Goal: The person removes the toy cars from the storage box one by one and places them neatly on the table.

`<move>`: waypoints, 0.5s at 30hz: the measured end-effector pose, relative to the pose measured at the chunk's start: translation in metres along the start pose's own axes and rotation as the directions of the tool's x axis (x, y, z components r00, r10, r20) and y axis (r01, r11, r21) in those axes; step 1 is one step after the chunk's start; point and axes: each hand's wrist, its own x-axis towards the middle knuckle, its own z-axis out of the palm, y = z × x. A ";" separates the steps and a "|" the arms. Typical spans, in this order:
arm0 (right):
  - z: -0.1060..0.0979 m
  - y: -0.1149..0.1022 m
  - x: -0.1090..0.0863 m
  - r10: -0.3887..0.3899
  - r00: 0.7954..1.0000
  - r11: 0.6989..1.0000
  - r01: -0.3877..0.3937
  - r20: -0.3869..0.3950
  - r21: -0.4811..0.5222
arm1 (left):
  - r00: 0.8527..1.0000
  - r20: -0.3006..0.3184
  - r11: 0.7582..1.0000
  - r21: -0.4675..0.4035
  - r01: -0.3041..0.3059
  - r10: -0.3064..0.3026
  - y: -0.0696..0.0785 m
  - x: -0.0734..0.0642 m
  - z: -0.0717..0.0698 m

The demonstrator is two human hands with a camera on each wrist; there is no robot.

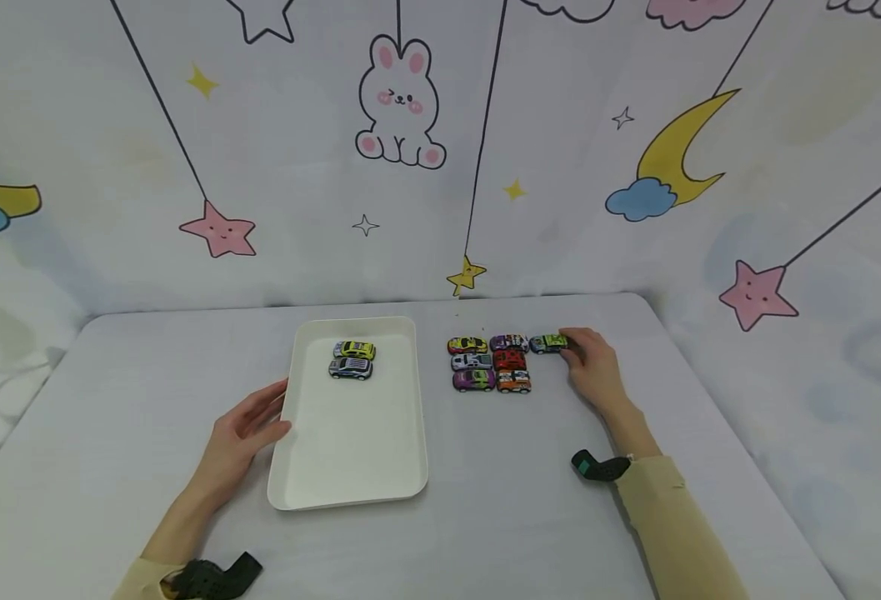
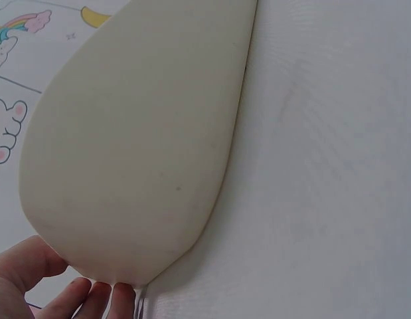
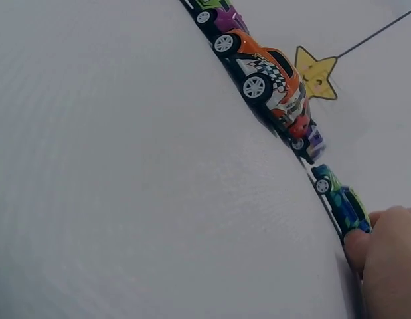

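Observation:
My left hand holds the left edge of a white tray, its thumb at the rim and its fingertips against the outer side; the left wrist view shows the tray's wall close up. A yellow toy car and a silver-grey toy car sit side by side in the tray's upper part. On the right, my right hand pinches the rear end of a green-and-blue toy car between thumb and fingers. The right wrist view shows that car partly covered by the hand.
Right of the tray, several toy cars stand packed in two columns: yellow, white, purple-and-green, purple-and-white, red and orange. A patterned cloth backdrop rises behind the white table.

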 end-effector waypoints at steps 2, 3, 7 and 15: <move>0.000 -0.001 0.000 0.004 1.000 1.000 -0.004 -0.001 0.001 | 1.000 0.000 1.000 -0.002 -0.001 0.001 0.000 0.000 0.000; 0.000 -0.002 -0.001 0.003 1.000 1.000 -0.003 -0.002 0.003 | 1.000 0.001 1.000 -0.004 -0.002 0.002 0.000 0.000 -0.001; 0.001 -0.001 -0.001 -0.012 1.000 1.000 0.012 -0.015 0.012 | 1.000 0.003 1.000 -0.005 0.000 0.000 0.001 0.000 -0.001; 0.001 -0.002 0.000 -0.012 1.000 1.000 0.012 -0.028 0.017 | 1.000 0.004 1.000 -0.015 -0.014 0.014 0.000 -0.001 0.000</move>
